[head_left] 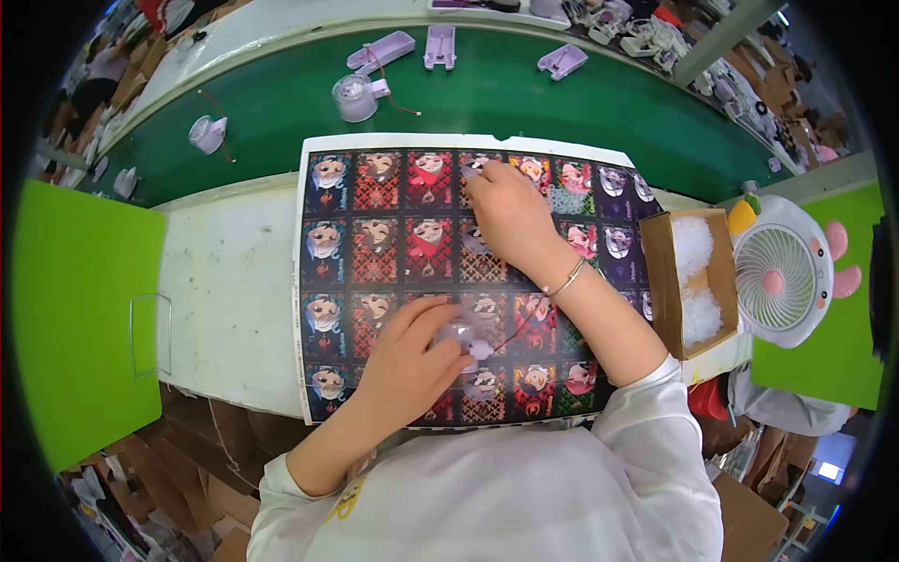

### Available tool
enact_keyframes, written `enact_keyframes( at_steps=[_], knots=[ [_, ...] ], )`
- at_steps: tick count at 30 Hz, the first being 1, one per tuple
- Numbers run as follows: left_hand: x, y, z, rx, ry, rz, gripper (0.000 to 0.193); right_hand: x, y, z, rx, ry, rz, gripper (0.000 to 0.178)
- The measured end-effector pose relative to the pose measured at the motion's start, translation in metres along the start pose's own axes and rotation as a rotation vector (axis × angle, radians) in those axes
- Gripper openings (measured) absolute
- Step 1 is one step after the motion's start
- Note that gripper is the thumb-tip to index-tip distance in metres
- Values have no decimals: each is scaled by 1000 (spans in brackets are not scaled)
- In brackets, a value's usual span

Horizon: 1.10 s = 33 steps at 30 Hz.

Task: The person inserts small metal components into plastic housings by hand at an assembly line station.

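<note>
My left hand is curled around a small pale lilac plastic housing, round and partly clear, low over the printed sheet. A thin red wire trails from the housing to the right. Farther out, my right hand reaches down to the sheet with its fingers bent together. Whatever its fingertips hold, if anything, is hidden by the hand. Close to its right side lies a patch of small clear pieces on the sheet.
An open cardboard box with clear small parts stands right of the sheet, beside a white toy-faced fan. Beyond runs a green conveyor belt carrying a lilac round housing and several other lilac parts. Green panels flank the bench.
</note>
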<state>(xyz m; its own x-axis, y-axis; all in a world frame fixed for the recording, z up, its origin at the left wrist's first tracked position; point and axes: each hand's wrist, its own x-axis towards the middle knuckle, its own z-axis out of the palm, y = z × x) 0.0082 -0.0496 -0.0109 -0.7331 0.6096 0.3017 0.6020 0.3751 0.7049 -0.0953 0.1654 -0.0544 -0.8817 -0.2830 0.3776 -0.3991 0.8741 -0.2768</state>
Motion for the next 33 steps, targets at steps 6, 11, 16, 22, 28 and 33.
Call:
enact_keyframes(
  at_steps=[6,11,16,22,28,33],
  knots=[
    [3,17,-13,142,-205,-13,17,-7,-2,-3,63,-7,55,10],
    [16,21,-10,-422,-285,-247,16,-27,-43,-80,555,19,152,9],
    [15,17,8,-1169,-323,-744,17,-98,-65,-120,975,187,614,6],
    [17,10,32,-1372,-373,-748,24,-146,-74,-101,1042,161,660,7],
    [24,25,46,-1473,-392,-718,28,-155,-58,-83,1464,229,871,7],
    [27,36,45,-1248,-317,-540,23,-145,-53,-81,1633,238,932,7]
  ],
)
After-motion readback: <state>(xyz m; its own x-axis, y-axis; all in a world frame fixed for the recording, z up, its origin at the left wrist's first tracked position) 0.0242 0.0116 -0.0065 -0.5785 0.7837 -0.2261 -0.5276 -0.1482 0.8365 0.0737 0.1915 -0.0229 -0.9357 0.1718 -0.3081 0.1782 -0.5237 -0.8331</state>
